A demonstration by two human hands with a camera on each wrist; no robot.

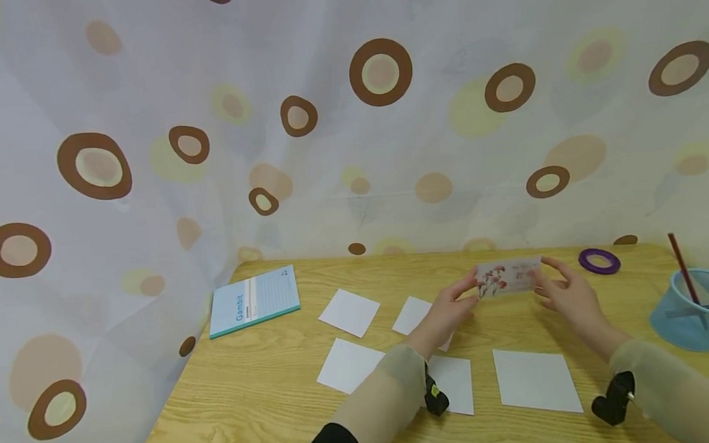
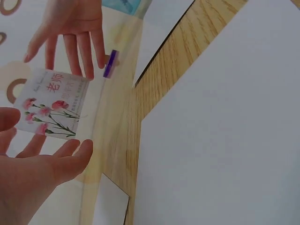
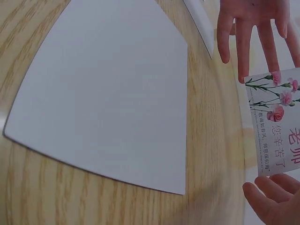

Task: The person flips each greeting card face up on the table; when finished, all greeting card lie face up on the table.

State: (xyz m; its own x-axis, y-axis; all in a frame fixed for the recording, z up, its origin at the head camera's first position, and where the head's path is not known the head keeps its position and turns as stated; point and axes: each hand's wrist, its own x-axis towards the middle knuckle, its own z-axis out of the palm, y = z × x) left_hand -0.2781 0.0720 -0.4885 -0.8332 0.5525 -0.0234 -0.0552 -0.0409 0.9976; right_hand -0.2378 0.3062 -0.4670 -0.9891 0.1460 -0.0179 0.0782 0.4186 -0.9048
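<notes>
A small card (image 1: pixel 509 277) printed with pink flowers and red characters is held a little above the wooden table (image 1: pixel 268 406), at its far middle. My left hand (image 1: pixel 472 292) pinches the card's left end between thumb and fingers. My right hand (image 1: pixel 544 278) holds the right end, with its fingers stretched along that edge. In the left wrist view the card (image 2: pixel 50 104) lies between my thumb below and the other hand's fingertips (image 2: pixel 86 70) above. In the right wrist view the card (image 3: pixel 276 126) shows its flower end toward the left hand's fingers (image 3: pixel 243 70).
Several white paper squares (image 1: pixel 535 379) lie flat on the table under and before my hands. A blue notebook (image 1: pixel 254 300) lies at the back left. A purple tape ring (image 1: pixel 599 260) sits at the back right, and a blue cup (image 1: pixel 700 310) with pencils stands at the right edge. A spotted curtain hangs behind.
</notes>
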